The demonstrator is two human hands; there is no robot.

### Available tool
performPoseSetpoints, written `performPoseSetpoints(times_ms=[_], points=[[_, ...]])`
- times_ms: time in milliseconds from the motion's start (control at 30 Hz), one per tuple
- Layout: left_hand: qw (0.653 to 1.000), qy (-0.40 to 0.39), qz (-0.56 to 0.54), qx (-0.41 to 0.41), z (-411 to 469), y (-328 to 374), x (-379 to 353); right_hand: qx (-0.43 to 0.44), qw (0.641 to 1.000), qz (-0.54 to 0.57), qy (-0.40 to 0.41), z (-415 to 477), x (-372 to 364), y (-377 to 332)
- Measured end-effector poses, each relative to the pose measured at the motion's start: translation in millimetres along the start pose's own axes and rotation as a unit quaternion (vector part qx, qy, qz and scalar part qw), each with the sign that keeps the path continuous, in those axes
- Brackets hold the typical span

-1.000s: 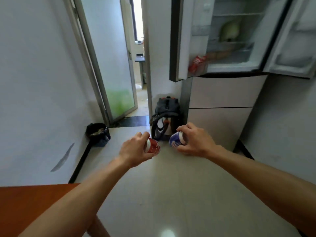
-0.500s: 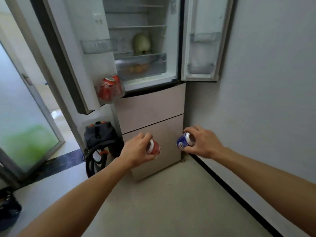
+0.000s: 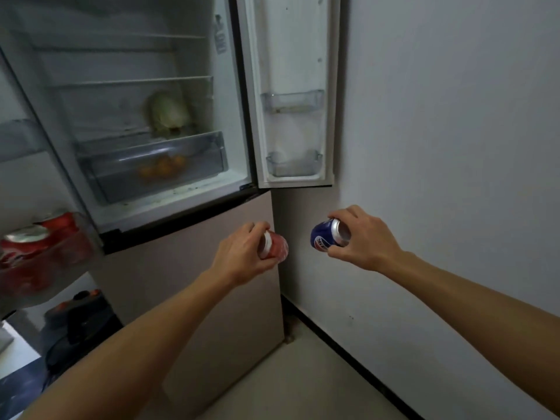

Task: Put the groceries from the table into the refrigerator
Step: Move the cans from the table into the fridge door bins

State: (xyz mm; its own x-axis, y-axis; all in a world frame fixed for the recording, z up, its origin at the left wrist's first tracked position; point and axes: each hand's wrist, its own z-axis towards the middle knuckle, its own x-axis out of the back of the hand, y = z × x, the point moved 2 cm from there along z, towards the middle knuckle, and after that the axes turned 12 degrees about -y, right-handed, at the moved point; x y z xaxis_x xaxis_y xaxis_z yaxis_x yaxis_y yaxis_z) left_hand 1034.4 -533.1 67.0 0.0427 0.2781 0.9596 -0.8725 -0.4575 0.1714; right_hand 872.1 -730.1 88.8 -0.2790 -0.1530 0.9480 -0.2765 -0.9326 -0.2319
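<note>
Down by the lower drawer fronts of the refrigerator, left hand is wrapped round a red can and right hand round a blue can. Both cans lie sideways, tops toward the person, close together but not touching. Grips are the same as a second ago. What changed: the view swung off the doorway and the table corner, and the person closed in. The fridge now fills the upper left with both upper doors open, hands just below the compartment sill. Read: carry leg basically done, placing not started, both cans not yet in the fridge. Inside: cabbage on the lower shelf, crisper drawer under it with orange fruit, blurred. Left door bin at the frame edge already carries red cans, so it's the likely slot, though it looks fairly full. Right door has two clear bins, above the right hand. Cans probably need turning upright before going in. Room: white wall tight on the right, black baseboard along it, pale floor, dark bag on the floor left of the fridge. Table is out of frame now.
</note>
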Motion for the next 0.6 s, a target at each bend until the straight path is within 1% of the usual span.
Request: performPoseSetpoints(times_ms=[200, 267, 333, 433, 600], points=[[0.994, 0.104, 0.001, 0.032, 127, -4, 24, 0.068, 0.996, -0.022, 0.052, 124, 43, 57], [0.988, 0.144, -0.013, 0.044, 157, -7, 34, 0.079, 0.993, -0.024, 0.079, 159, 56, 67], [0.985, 0.165, -0.009, 0.056, 190, -13, 42, 0.080, 0.992, -0.014, 0.097, 197, 62, 77], [0.983, 0.166, 0.003, 0.073, 238, -27, 50, 0.079, 0.991, 0.000, 0.105, 246, 58, 89], [0.987, 0.136, 0.028, 0.083, 294, -53, 41, 0.068, 0.993, 0.000, 0.097, 299, 37, 100]])
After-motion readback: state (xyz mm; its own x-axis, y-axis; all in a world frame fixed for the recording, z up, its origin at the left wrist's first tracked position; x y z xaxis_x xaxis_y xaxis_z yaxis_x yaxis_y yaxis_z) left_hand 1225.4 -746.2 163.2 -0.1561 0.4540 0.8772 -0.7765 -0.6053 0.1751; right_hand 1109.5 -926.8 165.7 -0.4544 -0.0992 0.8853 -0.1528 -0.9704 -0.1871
